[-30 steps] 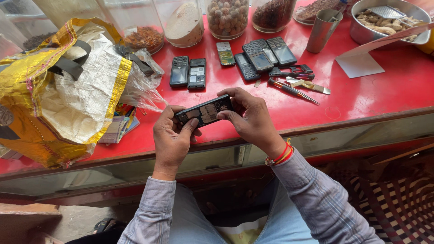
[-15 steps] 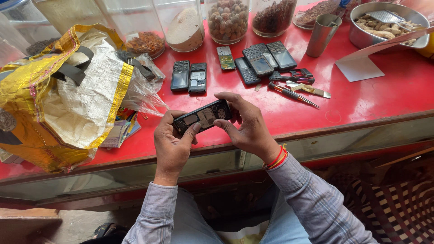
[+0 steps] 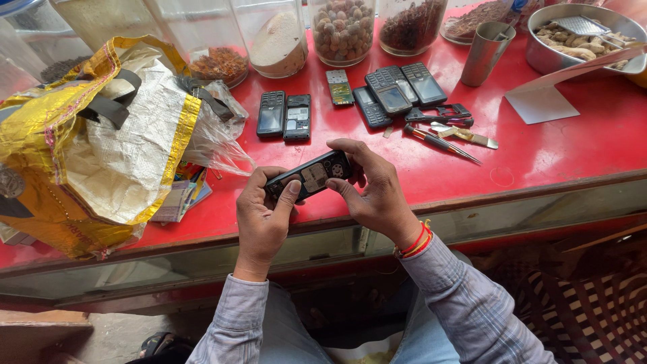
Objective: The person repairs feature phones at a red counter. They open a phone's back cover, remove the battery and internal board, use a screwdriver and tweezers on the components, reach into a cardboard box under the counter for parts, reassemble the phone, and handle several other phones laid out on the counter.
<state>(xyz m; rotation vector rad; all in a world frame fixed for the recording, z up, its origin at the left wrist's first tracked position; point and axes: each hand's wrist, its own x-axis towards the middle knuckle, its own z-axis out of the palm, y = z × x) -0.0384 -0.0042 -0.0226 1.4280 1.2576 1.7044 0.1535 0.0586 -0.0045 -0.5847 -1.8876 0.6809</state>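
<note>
Both hands grip one small black phone above the near edge of the red counter.

The left hand (image 3: 259, 219) curls its fingers closed around the phone (image 3: 310, 176) at its left end, thumb pressed on its open back. The right hand (image 3: 374, 192) pinches the right end with bent fingers. The phone lies tilted, back cover off, a pale inner panel showing; other phones (image 3: 391, 91) lie well apart behind it.

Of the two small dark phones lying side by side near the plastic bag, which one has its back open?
The right one: its back cover is off and the inner parts show. The left phone lies face up, showing screen and keypad.
</note>
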